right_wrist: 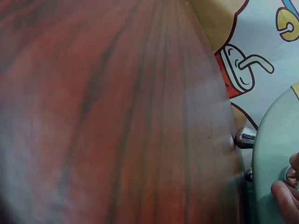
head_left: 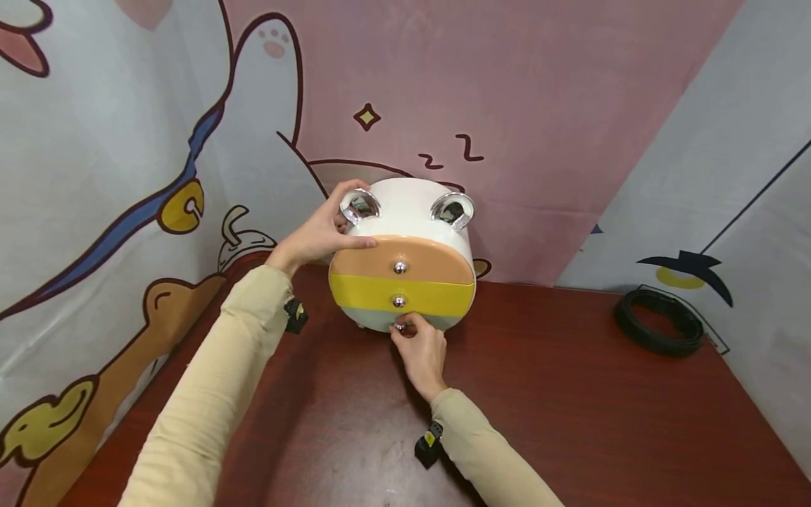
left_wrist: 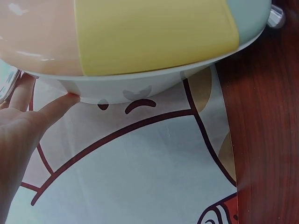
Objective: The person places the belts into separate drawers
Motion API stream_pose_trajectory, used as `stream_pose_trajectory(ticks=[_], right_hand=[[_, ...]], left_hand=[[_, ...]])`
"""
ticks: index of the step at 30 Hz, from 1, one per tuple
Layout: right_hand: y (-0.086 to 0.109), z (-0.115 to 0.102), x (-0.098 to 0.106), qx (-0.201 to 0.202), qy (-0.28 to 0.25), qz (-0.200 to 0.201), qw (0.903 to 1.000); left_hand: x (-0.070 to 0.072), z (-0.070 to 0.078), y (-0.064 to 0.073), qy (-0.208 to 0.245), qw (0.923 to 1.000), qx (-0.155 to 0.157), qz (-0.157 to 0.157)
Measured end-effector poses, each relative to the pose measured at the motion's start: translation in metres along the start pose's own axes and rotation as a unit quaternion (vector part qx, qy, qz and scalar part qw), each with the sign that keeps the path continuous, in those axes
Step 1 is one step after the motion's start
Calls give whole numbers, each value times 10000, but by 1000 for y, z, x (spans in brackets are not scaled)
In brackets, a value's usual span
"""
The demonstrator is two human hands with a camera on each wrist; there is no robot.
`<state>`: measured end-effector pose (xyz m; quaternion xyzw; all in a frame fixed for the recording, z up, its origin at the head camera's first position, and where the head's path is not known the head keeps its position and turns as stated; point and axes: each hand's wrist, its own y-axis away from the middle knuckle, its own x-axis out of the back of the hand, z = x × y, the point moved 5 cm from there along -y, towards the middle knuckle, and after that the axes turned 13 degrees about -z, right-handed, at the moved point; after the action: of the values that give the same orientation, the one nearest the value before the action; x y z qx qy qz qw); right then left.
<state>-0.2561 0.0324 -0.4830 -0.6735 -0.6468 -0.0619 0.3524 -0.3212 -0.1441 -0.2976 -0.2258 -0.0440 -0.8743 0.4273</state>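
A small drawer cabinet (head_left: 412, 211) with a white rounded body and two shiny silver ears stands on the table. Its front has an orange drawer (head_left: 361, 257), a yellow drawer (head_left: 355, 290) and a pale green bottom drawer (head_left: 367, 318), all shut. At the cabinet's upper left, my left hand (head_left: 323, 229) grips it, fingers behind the silver ear (head_left: 361, 205) and thumb by the orange drawer's edge. My right hand (head_left: 423, 352) pinches the bottom drawer's silver knob (head_left: 398, 327). In the right wrist view, only fingertips (right_wrist: 283, 198) show against the green front (right_wrist: 268, 163).
The cabinet rests on a reddish-brown wooden table (head_left: 557, 408). A black ring-shaped object (head_left: 659, 345) lies at the table's far right. Behind the cabinet hangs a pink and white cloth (head_left: 538, 141) with cartoon drawings, and more of it runs along the left side.
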Motion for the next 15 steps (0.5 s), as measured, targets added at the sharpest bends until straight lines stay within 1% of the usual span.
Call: stream_pose_trajectory(ticks=[2,5,8,12,15], right_hand=[[1,-1,-1,21,145,44,9999],[4,-2,-1,70,267,52,9996],[6,-3,-1,57,124,-6,9999],[9,-2,1,-215,-316,-39,9993],[9,1,3,-543,-326,-15,9980]], left_hand=[[1,-2,-1,13,10000,-16,-1],[3,-12,-4,52,10000,-21,-3],[5,-23,-7,141,9999,-19,0],[6,-27,-10,189,9998,-77,16],[8,-27,-10,163,9998,-128,41]])
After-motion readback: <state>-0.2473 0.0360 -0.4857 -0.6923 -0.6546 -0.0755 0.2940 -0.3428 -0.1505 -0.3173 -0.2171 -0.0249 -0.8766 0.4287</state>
